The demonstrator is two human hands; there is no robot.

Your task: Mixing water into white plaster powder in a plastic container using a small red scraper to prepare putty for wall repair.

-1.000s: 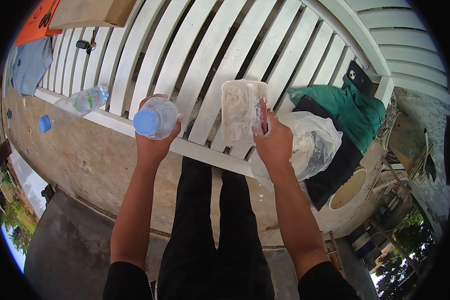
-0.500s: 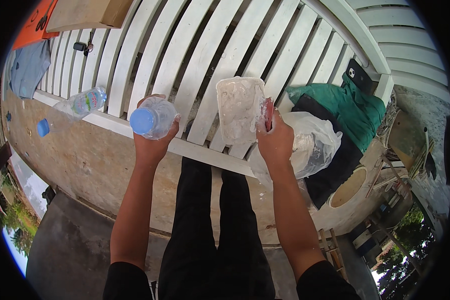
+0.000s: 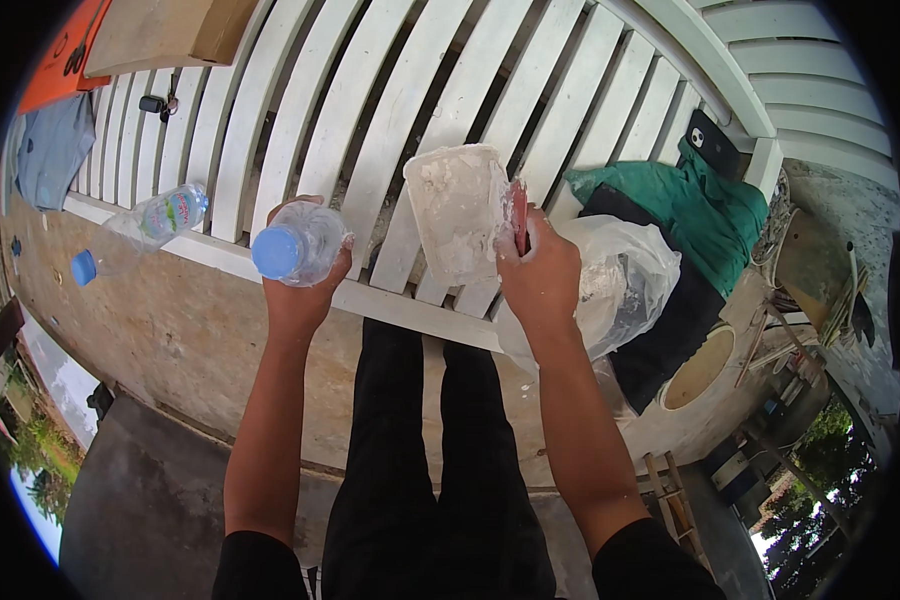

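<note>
My left hand [image 3: 305, 296] is wrapped round a clear plastic bottle [image 3: 317, 236] whose blue cap points toward me. In my right hand [image 3: 545, 268] is a red-handled tool [image 3: 519, 218], probably a scraper; its working end is hidden against the tub's side. That hand is at the right edge of a rectangular tub [image 3: 408, 185] coated with a whitish, plaster-like paste [image 3: 458, 205]. White smears mark my right fingers. Just right of that hand lies a clear plastic bag [image 3: 645, 270] with white material in it.
A white slatted bench [image 3: 380, 130] lies under everything. At left are another blue-capped bottle [image 3: 160, 215], keys [image 3: 153, 104], a grey cloth [image 3: 55, 150] and a cardboard box [image 3: 165, 40]. At right are a green cloth [image 3: 705, 205], a phone [image 3: 708, 140] and a round pale lid-like disc [image 3: 698, 370].
The tub, the red-handled tool and my right hand have shifted slightly left and a little away from me. The bottle in my left hand has moved only slightly left.
</note>
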